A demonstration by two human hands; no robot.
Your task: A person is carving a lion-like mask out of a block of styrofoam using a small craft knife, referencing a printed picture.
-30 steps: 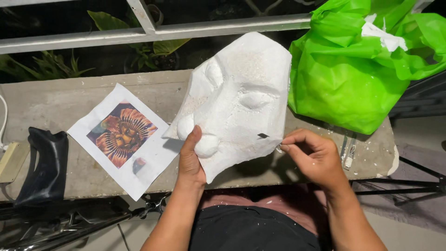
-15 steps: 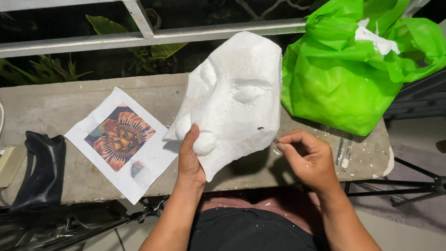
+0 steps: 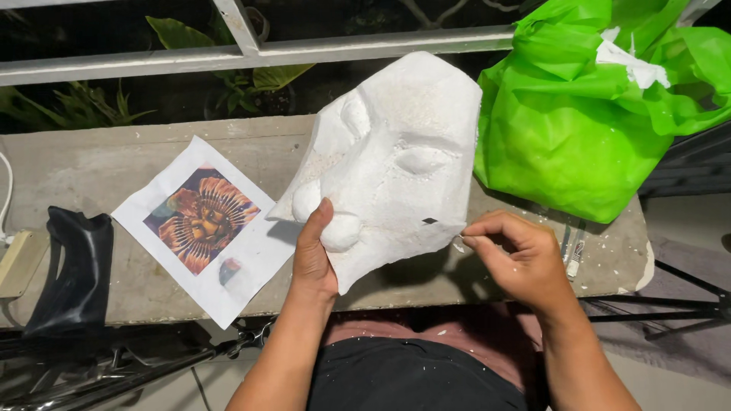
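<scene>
item: white foam mask (image 3: 396, 152), carved as a face with raised brow, closed eye and rounded nose; held tilted above a concrete ledge (image 3: 114, 160), its upper edge near the metal railing (image 3: 251, 53)

left hand (image 3: 314, 255): grips the mask from below at its lower left edge, thumb laid up the front surface beside the rounded nose bumps, remaining fingers hidden behind the foam

right hand (image 3: 518, 259): fingers curled in, thumb and forefinger pinched together at the mask's lower right edge, just beside a small dark mark on the foam; something thin may be held in the pinch, though the view is too small to tell

printed sheet (image 3: 205, 228): white paper with a colourful orange and purple mask picture, lying flat on the ledge left of the mask, its right corner under the mask's shadow

green plastic bag (image 3: 586, 129): bulging, resting on the ledge to the right of the mask, a white scrap at its top

black object (image 3: 72, 270): dark, glossy, draped at the ledge's left end

white crumbs scattered on the ledge near the right hand
</scene>
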